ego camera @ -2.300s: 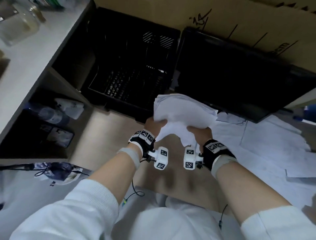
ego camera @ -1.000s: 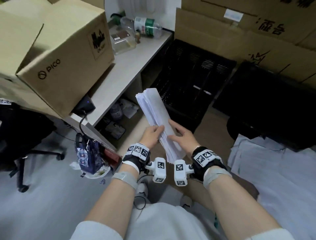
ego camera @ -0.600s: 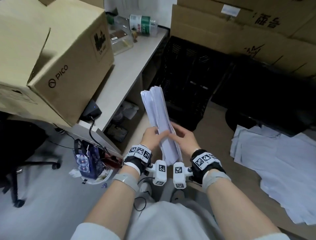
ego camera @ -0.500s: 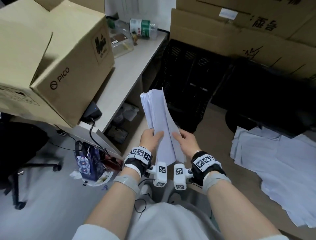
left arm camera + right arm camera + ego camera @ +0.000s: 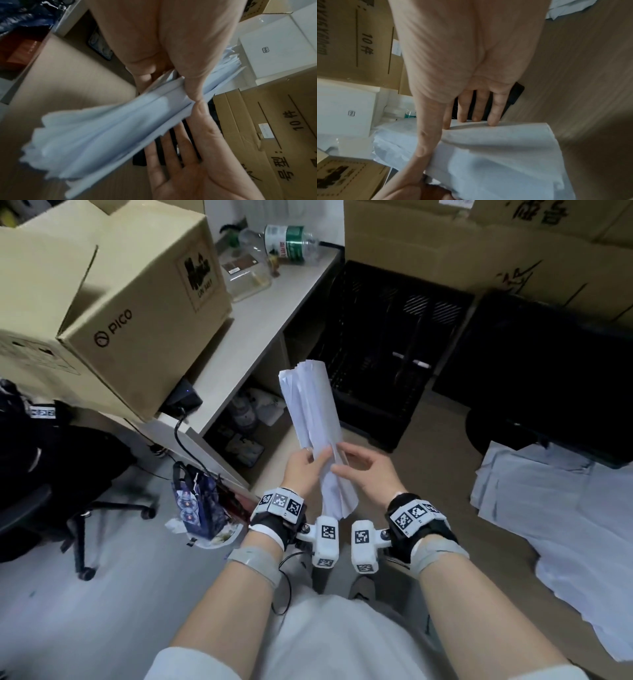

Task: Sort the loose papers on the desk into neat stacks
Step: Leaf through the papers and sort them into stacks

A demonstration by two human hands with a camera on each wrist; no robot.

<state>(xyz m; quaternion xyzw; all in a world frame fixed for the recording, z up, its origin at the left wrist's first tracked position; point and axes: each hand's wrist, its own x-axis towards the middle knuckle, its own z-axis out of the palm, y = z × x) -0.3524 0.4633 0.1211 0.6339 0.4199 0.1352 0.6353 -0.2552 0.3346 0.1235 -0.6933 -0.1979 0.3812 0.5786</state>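
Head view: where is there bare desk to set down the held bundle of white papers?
Bare tan desktop lies between the black slotted crate and the spread white sheets, just past the right hand. The grey-white side shelf is bare between the PICO cardboard box and its near edge; its far end is crowded with bottles.

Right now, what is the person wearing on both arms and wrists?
White sleeves pushed up to the elbows, bare forearms. Each wrist: a grey band, a black strap bearing white blocks with black square codes, and a white camera unit. Thin black cables hang below.
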